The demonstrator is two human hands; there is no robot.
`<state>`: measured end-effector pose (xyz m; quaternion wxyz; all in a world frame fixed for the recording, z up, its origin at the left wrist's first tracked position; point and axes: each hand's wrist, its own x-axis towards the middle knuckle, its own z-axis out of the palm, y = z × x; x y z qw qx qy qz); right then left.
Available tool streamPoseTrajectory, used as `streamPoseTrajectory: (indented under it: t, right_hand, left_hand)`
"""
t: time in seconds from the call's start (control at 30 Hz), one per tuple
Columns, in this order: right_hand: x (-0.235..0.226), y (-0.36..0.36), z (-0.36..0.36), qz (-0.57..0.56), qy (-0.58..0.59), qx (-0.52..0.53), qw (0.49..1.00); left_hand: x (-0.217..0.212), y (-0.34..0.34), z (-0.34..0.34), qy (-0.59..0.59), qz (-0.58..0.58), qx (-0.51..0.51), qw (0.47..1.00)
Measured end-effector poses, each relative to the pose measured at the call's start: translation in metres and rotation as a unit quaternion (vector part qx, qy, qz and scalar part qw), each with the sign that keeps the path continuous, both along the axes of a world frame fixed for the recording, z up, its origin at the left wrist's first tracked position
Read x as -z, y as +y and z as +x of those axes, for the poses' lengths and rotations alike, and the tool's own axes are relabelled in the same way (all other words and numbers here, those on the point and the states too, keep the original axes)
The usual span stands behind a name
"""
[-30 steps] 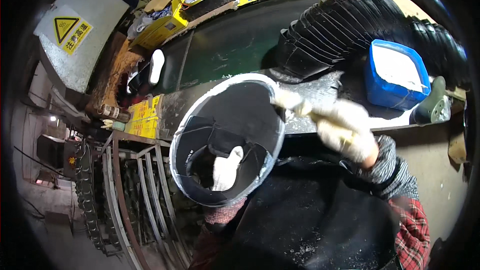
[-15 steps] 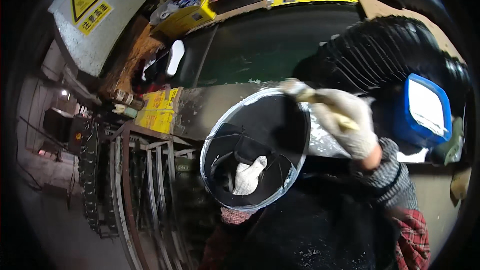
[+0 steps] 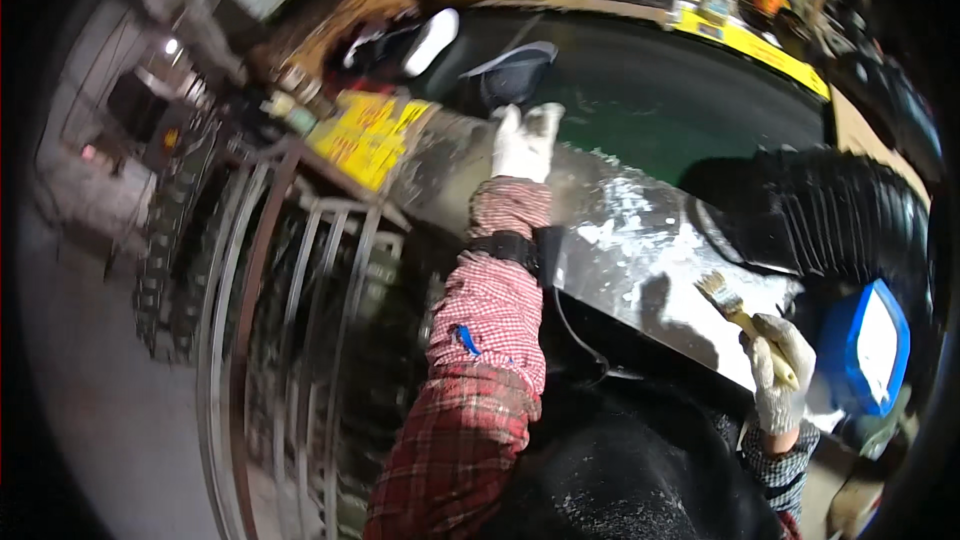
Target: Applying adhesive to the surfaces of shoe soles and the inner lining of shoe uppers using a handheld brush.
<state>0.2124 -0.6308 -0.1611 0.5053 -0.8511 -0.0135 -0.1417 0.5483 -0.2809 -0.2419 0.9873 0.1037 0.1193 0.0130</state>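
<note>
A dim workshop: the left hand (image 3: 524, 140) lies open-gripped on a powder-streaked metal sheet (image 3: 640, 240) over the green bench (image 3: 650, 100); the right hand (image 3: 778, 380) grips a paintbrush (image 3: 735, 310).

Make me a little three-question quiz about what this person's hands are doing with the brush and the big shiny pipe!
1. True or false: the right hand holds a paintbrush.
2. Where does the left hand rest? A) flat on the shiny metal cylinder, B) inside the blue tub, C) on the black ribbed hose.
3. Fill the gap: both hands wear white ____.

Key: 1 true. 2 A. 3 gloves.
</note>
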Motion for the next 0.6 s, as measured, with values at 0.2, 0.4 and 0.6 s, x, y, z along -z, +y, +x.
streamPoseTrajectory:
  t: [0.2, 0.4, 0.6]
  right_hand:
    - [0.018, 0.016, -0.002, 0.015, 0.088, -0.092, 0.992]
    - [0.014, 0.048, 0.007, -0.002, 0.149, -0.139, 0.979]
    - [0.014, 0.064, 0.005, -0.056, 0.113, -0.133, 0.983]
  left_hand:
    - [-0.023, 0.024, -0.209, -0.074, 0.45, 0.145, 0.878]
    - [0.132, 0.168, -0.42, 0.151, 0.422, -0.062, 0.892]
    - [0.117, 0.213, -0.339, 0.352, 0.683, -0.183, 0.613]
